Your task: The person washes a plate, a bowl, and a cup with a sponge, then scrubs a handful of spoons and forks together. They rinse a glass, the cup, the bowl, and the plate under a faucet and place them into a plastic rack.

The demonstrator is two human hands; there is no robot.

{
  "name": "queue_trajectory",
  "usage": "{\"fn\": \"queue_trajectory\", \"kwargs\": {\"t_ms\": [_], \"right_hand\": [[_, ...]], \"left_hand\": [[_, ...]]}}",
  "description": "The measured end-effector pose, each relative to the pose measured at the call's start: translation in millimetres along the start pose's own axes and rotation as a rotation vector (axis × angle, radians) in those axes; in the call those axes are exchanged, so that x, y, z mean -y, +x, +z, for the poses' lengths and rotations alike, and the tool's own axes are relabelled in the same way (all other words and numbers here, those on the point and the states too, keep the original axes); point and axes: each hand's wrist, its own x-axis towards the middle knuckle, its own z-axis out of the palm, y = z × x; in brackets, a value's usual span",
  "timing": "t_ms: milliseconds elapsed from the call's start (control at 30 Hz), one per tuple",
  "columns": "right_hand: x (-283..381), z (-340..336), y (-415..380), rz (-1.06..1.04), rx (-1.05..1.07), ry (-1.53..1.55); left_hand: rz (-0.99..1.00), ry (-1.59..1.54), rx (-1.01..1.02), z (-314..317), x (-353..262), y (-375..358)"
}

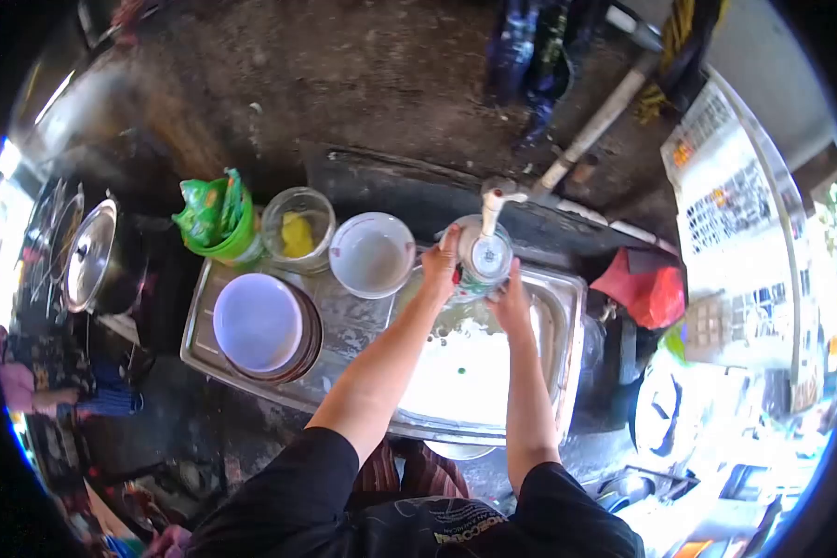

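Under the white tap (491,216), both hands hold a pale bowl (489,259) with its round foot ring and a small base mark toward me. My left hand (442,264) grips it from the left side, and my right hand (509,299) is closed around its lower right edge. They are over the metal sink (572,358), whose basin is washed out by bright glare. A white bowl (372,255) stands on the drainboard just left of my left hand.
Left on the drainboard, a lavender basin (258,322) sits stacked on brown-rimmed ware. Behind are a clear bowl with a yellow item (297,234) and a green bucket (229,237) of packets. A lidded pot (93,255) and a person's arm (54,398) are far left; a red bag (656,296) hangs right.
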Motion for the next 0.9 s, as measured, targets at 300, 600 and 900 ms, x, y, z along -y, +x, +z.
{"fn": "queue_trajectory", "kwargs": {"t_ms": [300, 600, 900], "right_hand": [[-26, 23, 26, 0.108, 0.356, 0.364], [-12, 31, 17, -0.152, 0.176, 0.17], [4, 31, 9, -0.194, 0.215, -0.088]], "left_hand": [[0.137, 0.541, -0.216, -66, 28, -17], [0.207, 0.809, -0.651, -160, -60, -22], [-0.034, 0.794, -0.684, -146, -97, -12]]}}
